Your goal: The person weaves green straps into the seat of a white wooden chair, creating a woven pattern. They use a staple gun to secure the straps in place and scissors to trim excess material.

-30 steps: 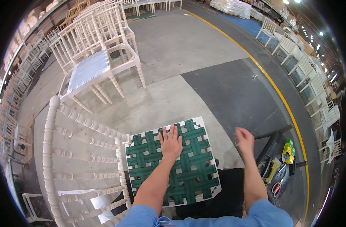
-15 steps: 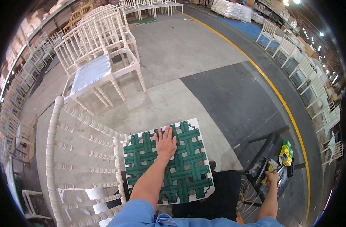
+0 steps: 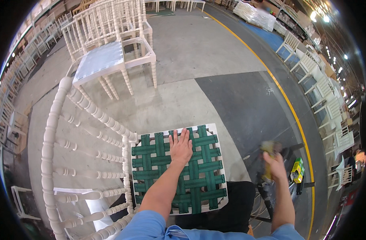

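Observation:
A white chair [image 3: 51, 136] with a turned spindle back stands in front of me, its back to the left. Green webbing straps [image 3: 195, 196] are woven across its seat frame. My left hand [image 3: 181, 149] lies flat on the straps near the far edge of the seat, fingers stretched out. Off to the right, my right hand [image 3: 276, 165] is closed around a yellow gun-shaped tool [image 3: 267, 173], which is smeared by motion. The tool is up above a dark stand [image 3: 287, 154], apart from the chair.
Yellow-and-green small boxes [image 3: 298, 170] sit on the stand. Loose hose or cable [image 3: 261, 216] hangs below it. Stacked white chairs [image 3: 101, 60] stand ahead on the left. More chairs [image 3: 321, 86] line the right beyond a yellow floor line [image 3: 285, 96].
My right hand has lifted the yellow tool off the stand and moved it left, toward the chair. The left hand stays flat on the webbing. The view has shifted slightly.

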{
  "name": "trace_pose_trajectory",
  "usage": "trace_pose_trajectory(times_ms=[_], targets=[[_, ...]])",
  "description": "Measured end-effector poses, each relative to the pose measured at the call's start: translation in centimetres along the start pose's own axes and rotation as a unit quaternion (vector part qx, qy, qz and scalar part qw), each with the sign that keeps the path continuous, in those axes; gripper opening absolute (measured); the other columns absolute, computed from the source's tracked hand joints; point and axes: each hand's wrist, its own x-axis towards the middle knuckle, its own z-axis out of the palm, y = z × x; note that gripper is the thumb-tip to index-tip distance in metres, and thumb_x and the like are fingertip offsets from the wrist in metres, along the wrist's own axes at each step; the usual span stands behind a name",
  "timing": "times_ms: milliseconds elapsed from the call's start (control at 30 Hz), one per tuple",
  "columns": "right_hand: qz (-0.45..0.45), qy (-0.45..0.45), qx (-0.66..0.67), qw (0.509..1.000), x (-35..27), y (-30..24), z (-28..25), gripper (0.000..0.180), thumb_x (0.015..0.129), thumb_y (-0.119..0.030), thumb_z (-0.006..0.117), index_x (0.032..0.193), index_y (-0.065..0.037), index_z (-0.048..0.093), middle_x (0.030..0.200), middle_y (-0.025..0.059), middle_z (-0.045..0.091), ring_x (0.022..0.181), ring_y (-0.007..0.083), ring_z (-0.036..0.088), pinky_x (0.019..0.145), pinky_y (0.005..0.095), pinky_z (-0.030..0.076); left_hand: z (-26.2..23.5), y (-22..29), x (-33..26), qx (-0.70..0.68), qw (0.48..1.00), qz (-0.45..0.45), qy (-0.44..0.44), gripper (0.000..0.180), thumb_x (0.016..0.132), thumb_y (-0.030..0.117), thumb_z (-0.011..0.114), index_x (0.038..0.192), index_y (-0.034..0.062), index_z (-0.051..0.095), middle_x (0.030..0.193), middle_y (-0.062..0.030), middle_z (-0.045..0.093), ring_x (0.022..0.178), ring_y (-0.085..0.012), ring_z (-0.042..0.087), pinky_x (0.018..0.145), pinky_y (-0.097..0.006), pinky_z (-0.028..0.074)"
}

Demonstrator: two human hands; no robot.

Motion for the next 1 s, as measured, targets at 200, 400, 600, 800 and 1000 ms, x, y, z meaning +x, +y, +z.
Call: trace_pose_trajectory(times_ms=[200,400,600,800,1000], targets=[[0.140,-0.155,0.024,0.978,7.7,-2.9,19.6,0.044,0.099,-0.034,0.079,0.126,-0.002,0.066,0.105,0.0048,0.071,0.074,0.0163,0.066,0.064,0.0341,0.054,0.1,-0.6,-0.1,-0.021,1.000,0.003,0.003,0.057,0.111,0.039,0.043,0.164,0.0173,0.041,0.174,0.0018,0.032,0.162,-0.0359,0.021,0.133,-0.057,0.012],[0.132,-0.191,0.021,0.972,9.9,-3.1,28.6,0.038,0.101,-0.034,0.076,0.118,-0.002,0.063,0.095,0.0069,0.067,0.059,0.0154,0.062,0.049,0.0315,0.050,0.5,-1.0,0.0,-0.018,1.000,0.008,0.007,0.058,0.109,0.038,0.049,0.163,0.0176,0.044,0.173,0.0021,0.033,0.162,-0.0370,0.021,0.131,-0.060,0.015],[0.116,-0.185,-0.015,0.976,10.1,-2.5,29.8,0.033,0.102,-0.031,0.073,0.112,-0.001,0.064,0.089,0.0064,0.067,0.056,0.0151,0.060,0.047,0.0319,0.049,0.7,-1.1,0.0,-0.018,1.000,0.010,0.016,0.058,0.108,0.038,0.049,0.162,0.0176,0.045,0.174,0.0020,0.032,0.161,-0.0363,0.022,0.131,-0.060,0.015],[0.099,-0.192,-0.054,0.975,10.0,-2.5,30.2,0.031,0.102,-0.031,0.073,0.107,-0.001,0.066,0.085,0.0058,0.066,0.055,0.0147,0.059,0.047,0.0319,0.048,0.6,-1.2,-0.1,-0.036,0.999,0.014,0.036,0.056,0.108,0.036,0.050,0.160,0.0163,0.047,0.171,0.0010,0.036,0.160,-0.0366,0.024,0.131,-0.059,0.015],[0.086,-0.202,-0.055,0.974,10.1,-2.6,30.6,0.030,0.102,-0.030,0.073,0.103,-0.001,0.066,0.085,0.0059,0.067,0.055,0.0146,0.059,0.047,0.0319,0.048,0.5,-1.5,-0.1,-0.063,0.996,0.005,0.057,0.052,0.107,0.032,0.053,0.154,0.0105,0.054,0.167,-0.0046,0.042,0.159,-0.0379,0.027,0.131,-0.057,0.018]])
